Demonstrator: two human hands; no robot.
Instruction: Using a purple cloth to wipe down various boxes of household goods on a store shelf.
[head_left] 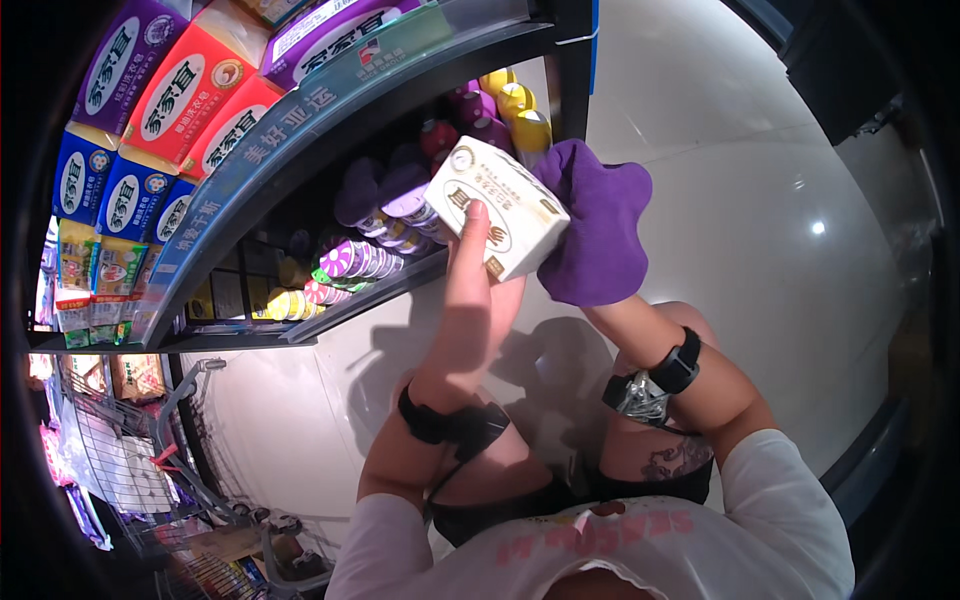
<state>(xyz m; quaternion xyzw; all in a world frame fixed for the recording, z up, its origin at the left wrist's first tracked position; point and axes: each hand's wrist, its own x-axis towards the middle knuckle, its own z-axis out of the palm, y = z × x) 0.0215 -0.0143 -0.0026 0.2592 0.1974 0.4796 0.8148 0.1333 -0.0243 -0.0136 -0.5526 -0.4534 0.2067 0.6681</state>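
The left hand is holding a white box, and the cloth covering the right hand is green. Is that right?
Not quite: the head view shows the cloth is purple, not green. It covers the right hand, and the left hand holds the white box.

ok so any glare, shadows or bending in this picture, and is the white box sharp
In the head view, a small glare spot on the pale floor at right; soft shadows on it near the legs; the shelf rail bowed, the picture's corners black; the white box fairly crisp.
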